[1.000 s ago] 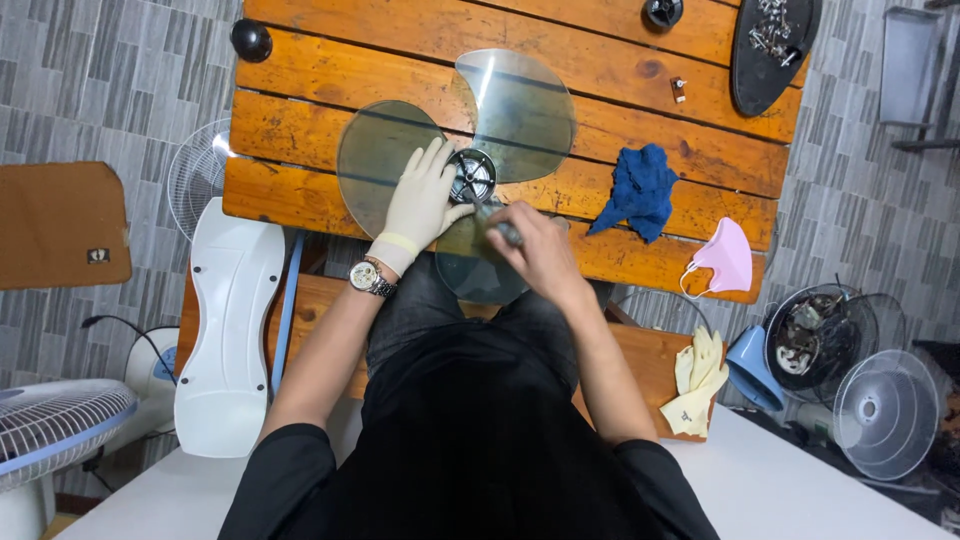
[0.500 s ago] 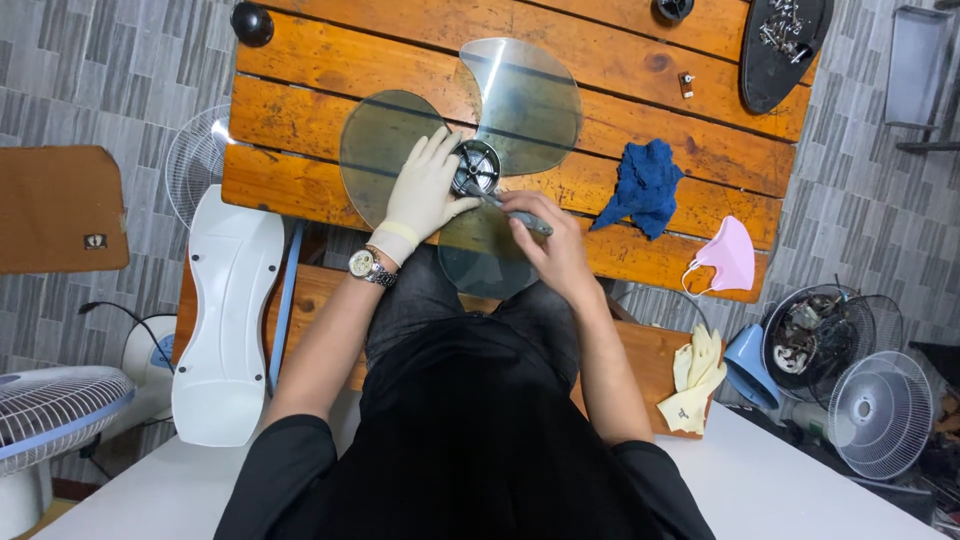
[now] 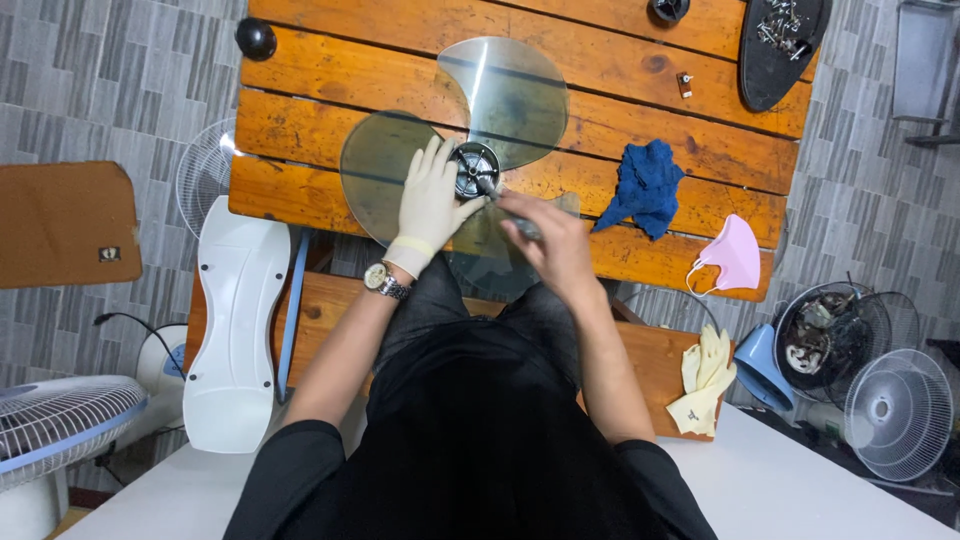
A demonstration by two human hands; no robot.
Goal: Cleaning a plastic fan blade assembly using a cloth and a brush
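Our left hand (image 3: 430, 200), in a pale glove, lies flat with fingers spread on the fan blade (image 3: 470, 150), palm on the left lobe, thumb touching the metal hub (image 3: 474, 167). The blade is clear, smoky plastic with three lobes, lying flat on the wooden table (image 3: 330, 70); the nearest lobe overhangs the table's near edge above our lap. Our right hand (image 3: 555, 245) is bare and curled tight around a thin metal tool (image 3: 505, 208); the tool's tip sits at the hub's near edge. We can't tell what kind of tool it is, as the hand is blurred. A wristwatch (image 3: 381, 281) is on the left wrist.

On the table right of the blade: blue rag (image 3: 645, 185), then a pink face mask (image 3: 730, 255) at the near edge. Black oval tray (image 3: 775, 50) with small metal parts at the far right corner. Yellow gloves (image 3: 703, 375) sit on the lower bench to our right. White fan housing (image 3: 238, 320) leans left of the table.
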